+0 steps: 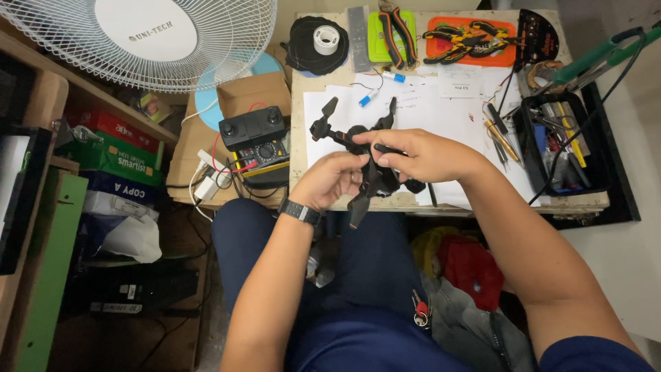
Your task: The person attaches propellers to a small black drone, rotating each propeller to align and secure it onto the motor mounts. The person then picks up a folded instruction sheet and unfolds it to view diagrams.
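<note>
— So where does the small black drone (365,169) sit right now?

— Off the surface, held just above the near edge of the counter (413,103), over the white papers (420,110). Both hands carry it, probably so the underside can be reached.

— How are the fingers set?

— The left hand (330,180) cups the body from 7 o'clock, fingers curled narrow around it. The right hand (420,155) comes in from 3 o'clock, fingers closed over the top, pinching a thin dark piece; what that piece is I cannot tell.

— Which way does it point?

— Its long axis runs roughly from 11 o'clock to 6 o'clock. Two propeller arms rise toward 11 and 12 o'clock, one blade hangs down toward 6 o'clock past the counter edge.

— And around it?

— A black tool tray (558,145) at 3 o'clock, pliers on an orange mat (471,38) at 1 o'clock, a black controller (251,127) at 9 o'clock, a white fan (138,38) at 10 o'clock.
</note>
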